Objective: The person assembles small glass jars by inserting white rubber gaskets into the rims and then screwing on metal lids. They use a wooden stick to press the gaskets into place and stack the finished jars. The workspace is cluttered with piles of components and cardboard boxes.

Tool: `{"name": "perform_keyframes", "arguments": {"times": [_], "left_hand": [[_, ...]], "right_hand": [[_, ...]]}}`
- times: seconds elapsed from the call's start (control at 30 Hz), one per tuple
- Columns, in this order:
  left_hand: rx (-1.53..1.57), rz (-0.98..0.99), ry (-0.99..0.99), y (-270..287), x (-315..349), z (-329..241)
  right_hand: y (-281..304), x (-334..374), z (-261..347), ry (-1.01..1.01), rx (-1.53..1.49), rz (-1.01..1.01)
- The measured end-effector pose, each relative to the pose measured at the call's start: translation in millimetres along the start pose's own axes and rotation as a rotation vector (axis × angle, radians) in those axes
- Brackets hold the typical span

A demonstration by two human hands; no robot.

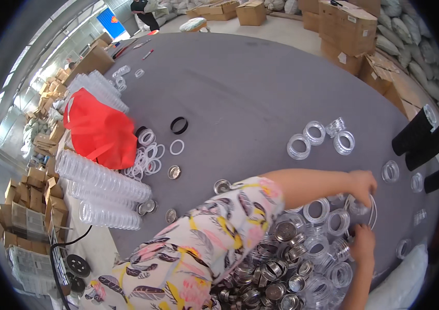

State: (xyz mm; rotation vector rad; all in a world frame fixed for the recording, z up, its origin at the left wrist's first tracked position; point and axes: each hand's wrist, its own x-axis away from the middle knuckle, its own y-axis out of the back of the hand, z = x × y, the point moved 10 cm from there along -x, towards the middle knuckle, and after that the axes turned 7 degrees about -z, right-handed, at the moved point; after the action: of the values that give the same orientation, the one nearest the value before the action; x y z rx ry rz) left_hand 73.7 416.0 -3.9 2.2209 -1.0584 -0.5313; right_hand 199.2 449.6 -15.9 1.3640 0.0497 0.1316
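Note:
My left arm, in a patterned sleeve, reaches across to the right side of the table, and my left hand (363, 185) is closed with its fingers curled down. Just below it my right hand (362, 244) is also closed, somewhat blurred. Thin white rings (374, 213) seen edge-on span between the two hands, which grip them at either end. A clear plastic ring (357, 206) sits beside them, partly covered. Under and left of my hands lie a heap of silver metal lids (273, 269) and many clear plastic rings (338, 222), partly hidden by my sleeve.
A grey table (230, 93) carries stacked clear rings (103, 178), a red bag (100, 129), loose white rings (176, 147) and a black ring (179, 125) at left. Black cylinders (413, 135) stand at right, above a white sack (403, 281). Cardboard boxes (347, 28) stand beyond.

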Motion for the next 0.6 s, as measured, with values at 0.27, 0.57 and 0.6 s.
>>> {"name": "perform_keyframes", "arguments": {"times": [0.27, 0.57, 0.6], "left_hand": [[0.329, 0.233, -0.138, 29, 21, 13], [0.347, 0.499, 0.125, -4, 20, -16], [0.243, 0.378, 0.067, -4, 4, -21]], "right_hand": [[24, 22, -30, -0.137, -0.493, -0.117], [74, 138, -96, -0.848, -1.318, 0.026], [64, 154, -94, -0.910, -1.277, 0.111]]}}
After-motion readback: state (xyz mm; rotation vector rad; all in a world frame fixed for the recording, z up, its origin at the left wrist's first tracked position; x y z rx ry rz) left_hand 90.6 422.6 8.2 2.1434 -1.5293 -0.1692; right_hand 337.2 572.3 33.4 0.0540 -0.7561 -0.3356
